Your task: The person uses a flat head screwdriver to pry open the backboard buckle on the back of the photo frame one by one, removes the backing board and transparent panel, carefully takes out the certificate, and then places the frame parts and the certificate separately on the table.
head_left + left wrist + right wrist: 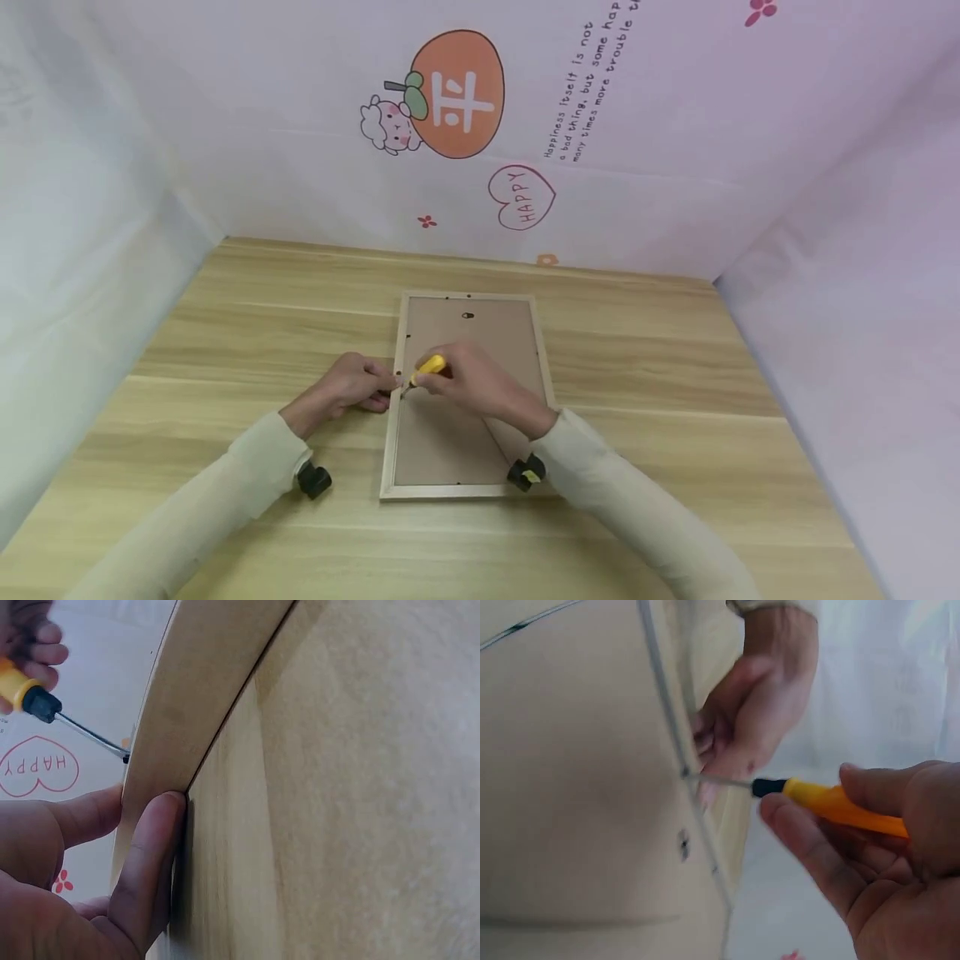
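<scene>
A picture frame [389, 458] lies back side up on the table, its brown backing board [442, 446] showing inside pale wooden rails. My right hand [474, 377] grips a screwdriver [432, 364] by its yellow handle. In the right wrist view the thin metal shaft of the screwdriver [847, 810] runs to a small dark tab [685, 772] at the seam between board and rail. Just beside that spot, my left hand [354, 385] pinches the left rail. In the left wrist view its thumb is on the rail's upper edge and a finger presses the outer side.
Small dark tabs sit along the inner edges of the frame, and a hanger [468, 316] is near the board's far end. The wood-grain table [645, 467] extends around it. White printed sheeting [637, 200] rises behind and at both sides.
</scene>
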A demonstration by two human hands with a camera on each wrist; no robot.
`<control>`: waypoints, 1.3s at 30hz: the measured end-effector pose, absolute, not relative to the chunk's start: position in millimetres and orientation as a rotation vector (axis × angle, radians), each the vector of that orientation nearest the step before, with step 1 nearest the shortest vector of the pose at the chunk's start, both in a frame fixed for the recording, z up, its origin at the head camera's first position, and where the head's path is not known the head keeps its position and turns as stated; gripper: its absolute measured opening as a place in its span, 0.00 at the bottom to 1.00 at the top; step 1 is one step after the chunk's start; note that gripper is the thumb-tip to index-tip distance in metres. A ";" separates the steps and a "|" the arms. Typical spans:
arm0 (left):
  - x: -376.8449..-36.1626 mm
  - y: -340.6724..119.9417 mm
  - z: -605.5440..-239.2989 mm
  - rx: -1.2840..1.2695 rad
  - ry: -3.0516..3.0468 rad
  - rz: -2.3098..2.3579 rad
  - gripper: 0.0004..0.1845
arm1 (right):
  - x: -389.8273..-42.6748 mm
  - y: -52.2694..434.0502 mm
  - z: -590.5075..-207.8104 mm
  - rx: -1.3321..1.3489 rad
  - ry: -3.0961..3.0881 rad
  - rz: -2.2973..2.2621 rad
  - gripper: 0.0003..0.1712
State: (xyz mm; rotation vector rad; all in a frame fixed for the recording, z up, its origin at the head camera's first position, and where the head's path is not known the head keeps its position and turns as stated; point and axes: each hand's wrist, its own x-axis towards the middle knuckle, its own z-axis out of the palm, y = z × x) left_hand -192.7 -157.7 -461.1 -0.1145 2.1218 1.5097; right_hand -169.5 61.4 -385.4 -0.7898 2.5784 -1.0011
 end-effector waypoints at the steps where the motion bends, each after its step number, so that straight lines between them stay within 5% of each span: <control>1: -192.8 -156.6 -461.3 -0.111 2.117 1.511 0.14 | -171.8 68.2 -388.9 -0.754 2.572 -1.048 0.10; 22: -193.5 -156.9 -466.5 -0.142 2.113 1.549 0.15 | -225.4 109.0 -432.6 -0.332 2.604 -1.291 0.14; 39: -191.4 -155.1 -463.8 -0.140 2.126 1.543 0.16 | -250.6 114.8 -448.5 -0.414 2.665 -1.265 0.17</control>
